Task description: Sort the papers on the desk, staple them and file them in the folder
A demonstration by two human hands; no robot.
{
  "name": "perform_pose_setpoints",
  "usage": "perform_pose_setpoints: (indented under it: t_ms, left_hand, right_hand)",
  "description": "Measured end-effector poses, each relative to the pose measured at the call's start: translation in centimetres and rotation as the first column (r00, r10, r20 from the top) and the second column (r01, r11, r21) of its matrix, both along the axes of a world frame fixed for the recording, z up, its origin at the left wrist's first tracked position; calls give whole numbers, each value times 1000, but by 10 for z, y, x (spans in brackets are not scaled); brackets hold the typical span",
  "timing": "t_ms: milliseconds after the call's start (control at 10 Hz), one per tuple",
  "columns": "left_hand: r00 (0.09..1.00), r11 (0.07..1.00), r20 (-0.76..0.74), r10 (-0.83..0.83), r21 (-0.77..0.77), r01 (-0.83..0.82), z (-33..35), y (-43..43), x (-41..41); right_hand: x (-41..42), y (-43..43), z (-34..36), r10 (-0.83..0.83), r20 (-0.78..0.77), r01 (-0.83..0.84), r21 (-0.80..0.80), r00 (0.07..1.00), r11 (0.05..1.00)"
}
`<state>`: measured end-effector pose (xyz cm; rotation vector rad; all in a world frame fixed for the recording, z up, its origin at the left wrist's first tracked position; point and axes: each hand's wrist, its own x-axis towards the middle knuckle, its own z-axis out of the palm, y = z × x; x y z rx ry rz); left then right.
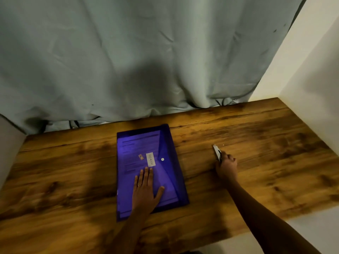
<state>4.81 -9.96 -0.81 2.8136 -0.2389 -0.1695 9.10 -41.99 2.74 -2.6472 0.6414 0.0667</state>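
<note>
- The purple folder [167, 143] lay flat in the middle of the wooden desk [256, 140].
- You could see through the folder. The papers [135, 149] were inside it, with dark lines of writing on them.
- The folder's flap was folded over from the right side. A little white button [162, 159] sat at the tip of the flap.
- A white label [150, 159] and a small sticker [141, 156] were on the folder, just left of the button.
- The left hand [145, 189] lay flat on the near half of the folder. Its fingers were straight and close together, and the thumb stuck out to the right. It pressed down on the folder and held nothing.
- A ring [139, 185] was on one finger of the left hand.
- The right hand [226, 166] was on the desk, well to the right of the folder and not touching it.
- The right hand's fingers were curled round a small silver stapler [217, 153]. The far end of the stapler stuck out past the fingers and pointed away from the person.
- The two hands were well apart, with bare desk between the folder and the stapler.
- A pale green curtain [128, 61] hung behind the desk, and a white wall [311, 70] stood on the right.
</note>
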Motion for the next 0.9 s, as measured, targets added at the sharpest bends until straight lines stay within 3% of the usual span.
perform_pose_setpoints:
  t_ms: [300, 700, 900]
  left_hand:
    - [1000, 1000, 15, 6, 19, -6, -2, 1, -7]
    - [1000, 1000, -24, 16, 16, -15, 5, 0, -12]
    - [1000, 999, 4, 8, -35, -8, 9, 0, -10]
  right_hand:
    - [19, 60, 0, 191, 6, -189, -110, 982, 976]
    - [21, 88, 3, 222, -30, -224, -154, 975, 962]
    - [12, 90, 26, 229, 162, -210, -125, 960, 970]
